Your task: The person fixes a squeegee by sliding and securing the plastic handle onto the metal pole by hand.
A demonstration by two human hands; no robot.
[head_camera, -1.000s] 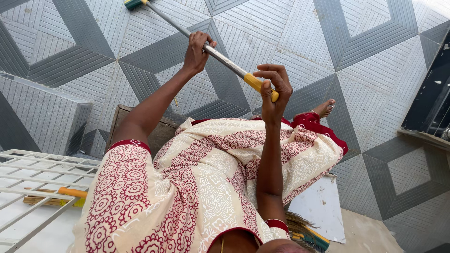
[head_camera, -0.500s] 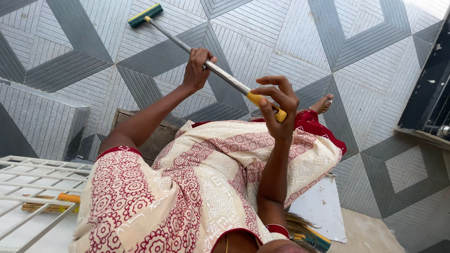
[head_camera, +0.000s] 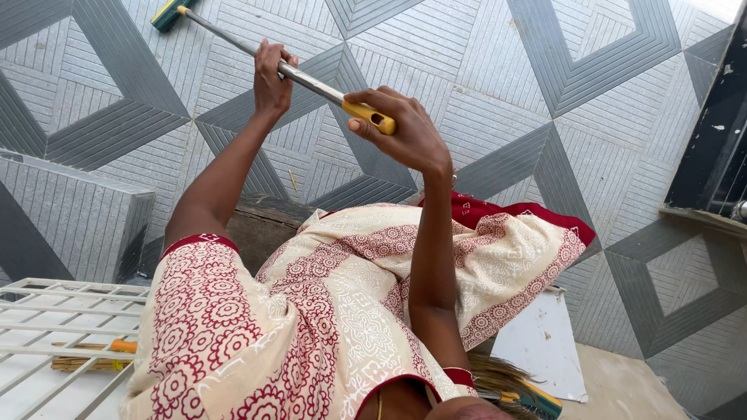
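Metal pole of the floor brush [head_camera: 257, 53], head view: right hand [head_camera: 405, 132] wrapped tight on the yellow end grip [head_camera: 372, 115], left hand [head_camera: 271, 78] clamped further down the shaft. Split hold for leverage; green brush head [head_camera: 167, 14] sits on the grey tiled floor [head_camera: 545, 93], well beyond the left hand.

Two hands, left hand [head_camera: 271, 82] and right hand [head_camera: 405, 132], one long-handled mop [head_camera: 311, 80], one white wire rack [head_camera: 54, 327], one white board [head_camera: 541, 342], and apparently two brooms [head_camera: 89, 356] [head_camera: 513, 389], both partly hidden.
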